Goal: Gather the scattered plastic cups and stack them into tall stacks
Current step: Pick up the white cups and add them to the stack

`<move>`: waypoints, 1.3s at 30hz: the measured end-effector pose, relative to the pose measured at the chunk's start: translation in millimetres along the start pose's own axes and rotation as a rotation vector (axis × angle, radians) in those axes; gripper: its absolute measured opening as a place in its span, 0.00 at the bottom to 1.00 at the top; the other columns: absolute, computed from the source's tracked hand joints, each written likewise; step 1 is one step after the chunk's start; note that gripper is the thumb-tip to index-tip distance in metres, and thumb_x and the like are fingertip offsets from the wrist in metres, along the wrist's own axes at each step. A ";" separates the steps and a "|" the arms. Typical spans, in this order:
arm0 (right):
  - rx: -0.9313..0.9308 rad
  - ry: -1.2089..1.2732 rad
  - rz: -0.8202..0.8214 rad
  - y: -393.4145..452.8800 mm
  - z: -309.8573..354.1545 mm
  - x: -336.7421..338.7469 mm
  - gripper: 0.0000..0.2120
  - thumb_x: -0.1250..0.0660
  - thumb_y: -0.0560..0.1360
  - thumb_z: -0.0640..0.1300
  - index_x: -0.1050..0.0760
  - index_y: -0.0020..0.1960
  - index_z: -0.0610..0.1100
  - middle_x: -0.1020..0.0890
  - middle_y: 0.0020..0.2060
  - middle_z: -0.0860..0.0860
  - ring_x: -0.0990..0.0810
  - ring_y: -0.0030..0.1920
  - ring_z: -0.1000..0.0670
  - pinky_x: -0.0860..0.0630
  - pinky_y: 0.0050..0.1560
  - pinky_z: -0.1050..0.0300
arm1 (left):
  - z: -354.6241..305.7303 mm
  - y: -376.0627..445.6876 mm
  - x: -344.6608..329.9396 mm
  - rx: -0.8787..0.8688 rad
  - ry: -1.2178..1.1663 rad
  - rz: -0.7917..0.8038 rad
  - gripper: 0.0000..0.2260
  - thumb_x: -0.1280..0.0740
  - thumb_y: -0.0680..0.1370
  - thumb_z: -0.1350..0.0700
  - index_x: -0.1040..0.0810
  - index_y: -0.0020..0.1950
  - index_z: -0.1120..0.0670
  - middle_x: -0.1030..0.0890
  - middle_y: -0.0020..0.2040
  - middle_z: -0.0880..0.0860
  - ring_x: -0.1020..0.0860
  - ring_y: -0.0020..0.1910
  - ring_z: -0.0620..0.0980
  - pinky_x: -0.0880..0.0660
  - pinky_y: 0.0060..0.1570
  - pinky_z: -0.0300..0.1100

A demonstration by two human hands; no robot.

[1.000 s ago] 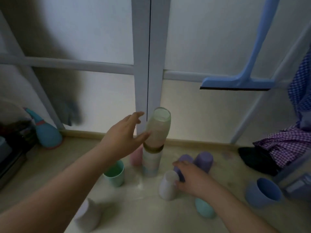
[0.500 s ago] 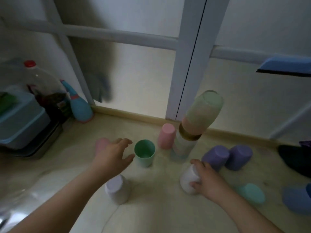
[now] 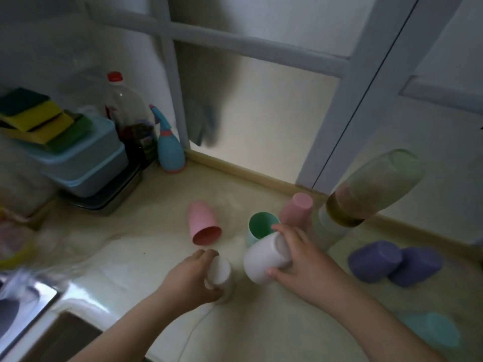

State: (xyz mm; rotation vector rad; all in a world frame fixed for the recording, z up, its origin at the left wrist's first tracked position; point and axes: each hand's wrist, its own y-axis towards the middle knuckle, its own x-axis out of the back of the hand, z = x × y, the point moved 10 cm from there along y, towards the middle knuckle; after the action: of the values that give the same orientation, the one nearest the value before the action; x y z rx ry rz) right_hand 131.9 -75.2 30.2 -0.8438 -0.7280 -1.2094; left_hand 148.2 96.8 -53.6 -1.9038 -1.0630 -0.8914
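My left hand (image 3: 192,279) grips a white cup (image 3: 222,274) standing upside down on the counter. Lifted and tilted beside it is a second white cup (image 3: 261,258), held by my right hand (image 3: 300,259). A tall stack of upturned cups (image 3: 363,197) leans at the right, with a pale green one on top. Around it are a green cup (image 3: 261,226) standing upright, an upside-down pink cup (image 3: 298,209), a pink cup on its side (image 3: 202,222), two purple cups (image 3: 392,261) and a teal cup (image 3: 433,331) lying at the lower right.
Blue lidded boxes (image 3: 83,160) with sponges on top sit at the left on a metal tray, beside a red-capped bottle (image 3: 128,113) and a blue spray bottle (image 3: 170,150). A steel sink edge (image 3: 28,307) lies at the lower left. A window frame (image 3: 347,108) backs the counter.
The view has swung left and down. My left hand dropped from the stack onto a white cup. My right hand lifted its white cup off the counter and tilted it.
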 end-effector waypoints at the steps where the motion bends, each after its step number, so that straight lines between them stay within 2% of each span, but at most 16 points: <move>1: 0.015 -0.005 0.000 2.4 5.4 -0.8 0.34 0.30 0.70 0.52 0.45 0.70 0.55 0.36 0.68 0.54 0.32 0.66 0.50 0.32 0.60 0.55 | 1.0 1.4 0.2 0.009 -0.015 -0.017 0.33 0.28 0.66 0.44 0.37 0.67 0.48 0.28 0.63 0.48 0.26 0.56 0.50 0.26 0.54 0.43; 9: 0.054 -0.045 0.002 5.8 27.1 0.1 0.35 0.30 0.70 0.51 0.45 0.70 0.55 0.36 0.69 0.53 0.33 0.66 0.49 0.33 0.61 0.56 | -5.1 20.1 1.9 0.010 -0.107 -0.084 0.32 0.27 0.67 0.49 0.36 0.67 0.51 0.27 0.63 0.52 0.26 0.57 0.52 0.26 0.56 0.47; 14: 0.101 -0.018 0.007 12.2 48.5 -5.3 0.37 0.29 0.68 0.52 0.46 0.71 0.54 0.36 0.70 0.52 0.33 0.67 0.50 0.33 0.64 0.55 | 14.0 2.3 12.1 0.017 -0.118 -0.150 0.35 0.27 0.68 0.49 0.39 0.70 0.50 0.29 0.67 0.50 0.27 0.61 0.50 0.27 0.58 0.43; 19: 0.167 -0.086 0.074 32.5 72.4 -32.0 0.36 0.29 0.68 0.52 0.44 0.70 0.52 0.34 0.68 0.53 0.30 0.64 0.50 0.30 0.59 0.55 | 55.5 -12.7 32.1 0.123 -0.110 -0.209 0.28 0.30 0.71 0.49 0.37 0.68 0.49 0.27 0.64 0.50 0.26 0.59 0.48 0.26 0.56 0.41; 24: 0.118 -0.104 0.161 47.7 58.5 -70.6 0.37 0.29 0.68 0.50 0.44 0.71 0.50 0.33 0.68 0.49 0.29 0.64 0.47 0.29 0.61 0.51 | 80.6 -17.8 42.4 0.178 -0.132 -0.269 0.23 0.32 0.73 0.51 0.34 0.66 0.52 0.25 0.61 0.52 0.25 0.56 0.50 0.25 0.53 0.43; 29: 0.091 -0.017 0.172 50.0 47.9 -75.6 0.42 0.28 0.68 0.50 0.49 0.74 0.52 0.35 0.70 0.50 0.34 0.68 0.49 0.34 0.67 0.53 | 90.5 -0.6 50.8 0.203 -0.165 -0.293 0.21 0.33 0.74 0.50 0.33 0.64 0.54 0.23 0.59 0.54 0.24 0.53 0.52 0.27 0.49 0.43; 33: 0.040 0.053 0.120 43.7 35.4 -59.3 0.45 0.27 0.67 0.54 0.52 0.74 0.55 0.38 0.72 0.53 0.37 0.70 0.52 0.35 0.68 0.55 | 98.8 34.9 55.8 0.353 -0.328 -0.255 0.25 0.34 0.74 0.46 0.35 0.66 0.57 0.23 0.58 0.56 0.24 0.54 0.56 0.28 0.48 0.44; 35: 0.011 0.083 0.052 37.0 26.4 -44.8 0.44 0.28 0.67 0.56 0.52 0.73 0.57 0.38 0.72 0.54 0.37 0.70 0.55 0.36 0.68 0.57 | 101.4 58.2 52.3 0.446 -0.420 -0.225 0.29 0.35 0.73 0.44 0.37 0.66 0.60 0.24 0.59 0.59 0.25 0.55 0.58 0.28 0.51 0.46; 37: -0.016 0.094 -0.011 28.2 15.9 -31.7 0.42 0.29 0.68 0.56 0.51 0.73 0.57 0.38 0.73 0.55 0.37 0.70 0.57 0.38 0.68 0.60 | 100.6 79.2 49.0 0.527 -0.439 -0.207 0.32 0.36 0.73 0.43 0.39 0.67 0.63 0.26 0.62 0.63 0.27 0.58 0.61 0.29 0.55 0.48; 39: -0.052 0.098 -0.044 19.1 3.9 -24.2 0.41 0.30 0.69 0.56 0.51 0.73 0.57 0.37 0.72 0.57 0.37 0.70 0.58 0.39 0.67 0.63 | 98.0 97.1 41.7 0.568 -0.433 -0.175 0.36 0.34 0.72 0.42 0.41 0.67 0.66 0.27 0.62 0.65 0.26 0.58 0.62 0.28 0.55 0.48</move>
State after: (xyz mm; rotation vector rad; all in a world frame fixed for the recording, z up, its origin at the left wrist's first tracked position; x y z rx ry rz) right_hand 145.3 -57.4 8.6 -0.8091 -0.6410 -1.3041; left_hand 271.5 161.3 -91.1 -1.5569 -1.5632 -0.2106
